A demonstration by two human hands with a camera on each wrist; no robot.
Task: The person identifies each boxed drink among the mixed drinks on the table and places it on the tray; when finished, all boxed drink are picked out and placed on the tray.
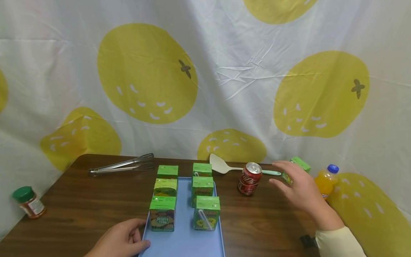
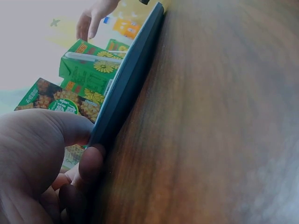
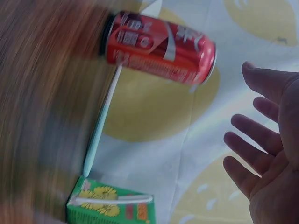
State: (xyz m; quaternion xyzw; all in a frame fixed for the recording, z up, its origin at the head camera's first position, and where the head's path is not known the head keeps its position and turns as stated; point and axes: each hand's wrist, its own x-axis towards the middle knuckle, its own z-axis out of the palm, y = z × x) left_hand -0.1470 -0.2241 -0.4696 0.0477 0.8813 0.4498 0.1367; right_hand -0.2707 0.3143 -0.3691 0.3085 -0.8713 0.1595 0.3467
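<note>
My left hand [image 1: 120,238] holds the left edge of a blue tray [image 1: 183,242], thumb at the rim and fingers curled against the outer side. Green juice boxes [image 1: 207,214] stand upright on the tray in two rows of three. My right hand [image 1: 300,191] is in the air right of a red soda can [image 1: 249,179], apart from it; its fingers are spread and hold nothing in the right wrist view. Behind that hand, another green juice box [image 3: 114,205] stands on the table, partly covered in the head view.
A spatula [image 1: 221,166] lies behind the can, its handle pointing right. An orange drink bottle [image 1: 325,181] stands at the right edge. Metal tongs [image 1: 122,166] lie at the back left, and a green-capped spice jar [image 1: 30,202] stands at the left edge. A lemon-print cloth [image 1: 231,89] hangs behind.
</note>
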